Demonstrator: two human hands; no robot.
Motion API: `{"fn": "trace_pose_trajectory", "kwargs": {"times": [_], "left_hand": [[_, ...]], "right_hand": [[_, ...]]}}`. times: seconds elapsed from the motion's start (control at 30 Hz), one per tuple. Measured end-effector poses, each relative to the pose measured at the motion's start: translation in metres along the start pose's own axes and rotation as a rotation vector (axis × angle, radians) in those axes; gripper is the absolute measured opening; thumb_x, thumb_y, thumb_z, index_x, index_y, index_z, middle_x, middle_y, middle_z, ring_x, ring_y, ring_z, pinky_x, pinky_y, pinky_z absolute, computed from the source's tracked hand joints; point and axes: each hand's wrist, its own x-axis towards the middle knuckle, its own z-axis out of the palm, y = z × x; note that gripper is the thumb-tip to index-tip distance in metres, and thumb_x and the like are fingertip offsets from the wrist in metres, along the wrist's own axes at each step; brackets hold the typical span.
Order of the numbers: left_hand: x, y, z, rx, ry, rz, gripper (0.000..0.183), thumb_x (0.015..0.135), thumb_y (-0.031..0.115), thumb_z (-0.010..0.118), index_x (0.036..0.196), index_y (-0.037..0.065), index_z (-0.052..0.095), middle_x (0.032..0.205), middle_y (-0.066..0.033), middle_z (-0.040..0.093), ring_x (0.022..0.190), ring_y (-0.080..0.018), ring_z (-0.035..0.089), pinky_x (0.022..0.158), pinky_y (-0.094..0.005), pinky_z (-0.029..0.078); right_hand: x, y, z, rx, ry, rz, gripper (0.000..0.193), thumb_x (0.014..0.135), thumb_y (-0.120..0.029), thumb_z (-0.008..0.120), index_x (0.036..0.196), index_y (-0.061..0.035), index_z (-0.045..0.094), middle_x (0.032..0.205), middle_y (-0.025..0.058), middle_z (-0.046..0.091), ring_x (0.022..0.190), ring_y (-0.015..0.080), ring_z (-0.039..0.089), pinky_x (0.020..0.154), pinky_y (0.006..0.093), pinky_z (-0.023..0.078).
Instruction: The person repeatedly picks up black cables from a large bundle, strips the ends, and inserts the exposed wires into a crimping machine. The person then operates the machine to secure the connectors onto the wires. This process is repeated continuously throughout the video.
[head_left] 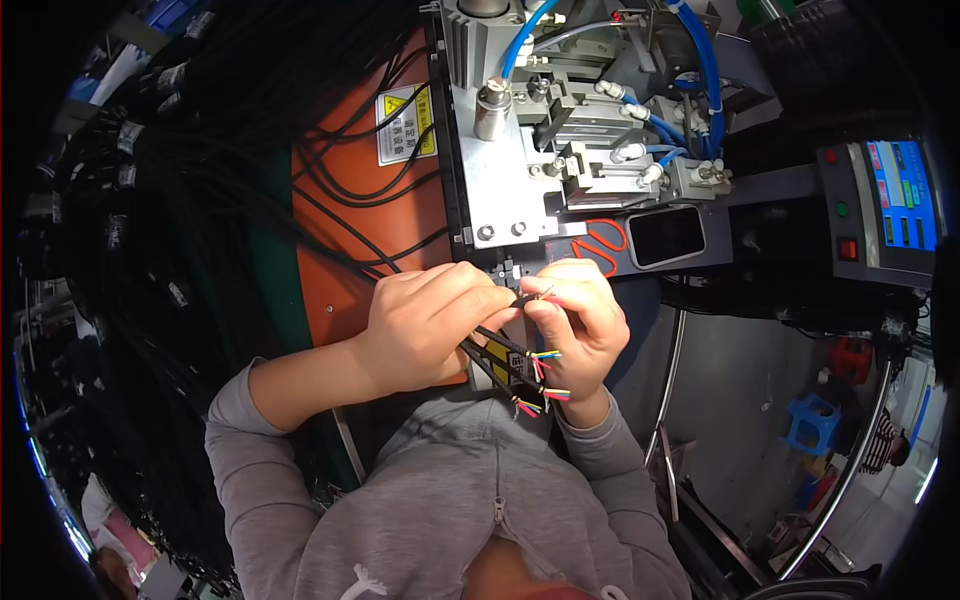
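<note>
My left hand (430, 318) is closed around several black cables, with thumb and forefinger pinching one near its end. Facing it, my right hand (582, 318) pinches at that same cable end (527, 298), where thin wires stick out between the fingertips. Below the hands hang more black cables (505, 365) with stripped ends, each fanning into coloured wires (545, 360) of red, yellow and blue. Just beyond my fingers stands a metal clamping machine (500, 185); a small fixture (510, 270) at its front edge is partly hidden by my hands.
Long black cables (345, 190) run over the orange tabletop (330, 270) from a large dark bundle at left. Blue air hoses (710, 80) feed the machine. A phone-like device (667, 236) and an orange cord (605, 240) lie right. Farther right are a control screen (903, 200) and blue stool (812, 424).
</note>
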Motion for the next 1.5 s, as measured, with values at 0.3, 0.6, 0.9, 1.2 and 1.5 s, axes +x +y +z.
{"fn": "trace_pose_trajectory", "kwargs": {"times": [0.3,0.6,0.9,1.2,1.5], "left_hand": [[-0.003,0.003,-0.001,0.182,-0.091,-0.007,0.011,0.073,0.009,0.065,0.079,0.007,0.057,0.071,-0.0015,0.046,0.057,-0.0125,0.053,0.045,-0.0266,0.042],[-0.010,0.001,0.005,0.302,-0.139,0.096,0.026,0.070,0.011,0.064,0.095,0.003,0.068,0.072,0.0001,0.056,0.058,-0.0114,0.055,0.045,-0.0241,0.041],[-0.010,-0.004,0.007,0.317,-0.122,0.129,0.033,0.069,0.009,0.063,0.102,0.005,0.068,0.069,0.0003,0.052,0.057,-0.0095,0.052,0.044,-0.0219,0.038],[-0.013,0.000,0.017,0.447,-0.208,0.080,0.036,0.069,0.012,0.061,0.104,0.005,0.067,0.069,0.0015,0.044,0.054,-0.0082,0.045,0.044,-0.0217,0.037],[-0.010,0.008,0.016,0.526,-0.234,-0.023,0.033,0.070,0.011,0.062,0.102,0.006,0.067,0.073,0.0006,0.044,0.053,-0.0081,0.047,0.043,-0.0208,0.036]], "right_hand": [[0.003,-0.006,-0.001,-0.477,0.052,-0.196,0.019,0.064,0.003,0.078,0.077,-0.0010,0.066,0.072,0.0079,0.061,0.068,0.0207,0.057,0.061,0.0297,0.046],[0.001,0.006,-0.033,0.082,-0.184,0.522,0.011,0.074,-0.001,0.073,0.075,0.0010,0.062,0.077,0.0042,0.059,0.071,0.0094,0.053,0.064,0.0245,0.043],[0.007,-0.001,-0.031,-0.136,-0.280,0.394,0.011,0.074,-0.001,0.073,0.078,0.0025,0.063,0.077,0.0065,0.060,0.071,0.0125,0.056,0.065,0.0243,0.045],[0.000,0.020,-0.016,-0.444,-0.154,0.158,0.006,0.076,0.000,0.068,0.078,0.0013,0.063,0.077,0.0107,0.062,0.071,0.0228,0.059,0.064,0.0308,0.046],[-0.008,0.031,-0.005,-0.518,-0.122,0.039,0.007,0.075,0.001,0.065,0.074,-0.0013,0.058,0.071,0.0085,0.055,0.065,0.0226,0.052,0.061,0.0324,0.042]]}}
